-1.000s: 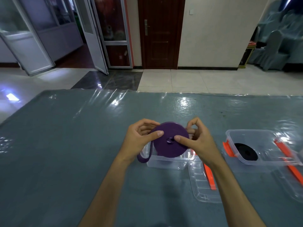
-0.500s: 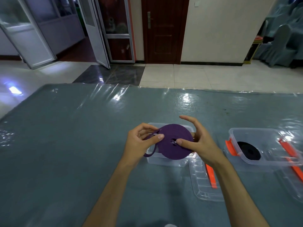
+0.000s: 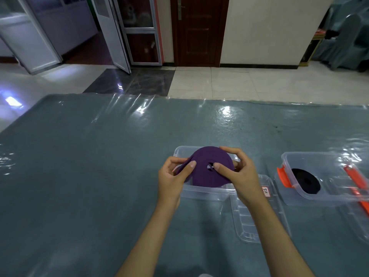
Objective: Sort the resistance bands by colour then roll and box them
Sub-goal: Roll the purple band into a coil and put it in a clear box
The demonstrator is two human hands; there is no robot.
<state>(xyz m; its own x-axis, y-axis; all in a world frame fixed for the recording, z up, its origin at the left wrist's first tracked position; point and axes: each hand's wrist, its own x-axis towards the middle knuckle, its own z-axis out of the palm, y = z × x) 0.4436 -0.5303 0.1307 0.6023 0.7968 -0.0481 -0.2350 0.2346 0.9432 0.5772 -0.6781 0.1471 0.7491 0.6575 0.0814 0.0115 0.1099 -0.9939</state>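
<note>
I see both hands gripping the rolled purple band (image 3: 211, 170) over a clear box (image 3: 205, 193): left hand (image 3: 172, 181) pinches its loose end. Right hand (image 3: 238, 172) clasps the roll.

**Beyond my work surface**

My table (image 3: 83, 176) is covered in a grey-blue cloth under a clear plastic sheet that catches bright glare near its far edge. Past it I see a glossy floor of pale tiles (image 3: 239, 84) with a dark marble patch (image 3: 137, 81) set in front of the doorway. A dark brown wooden door (image 3: 199, 31) with a metal handle stands shut in the cream wall (image 3: 269, 29). To its left a glazed metal-framed door (image 3: 113, 33) hangs open, beside glass partitions (image 3: 34, 35). At far right stand chairs draped in grey-blue covers (image 3: 347, 37).
</note>
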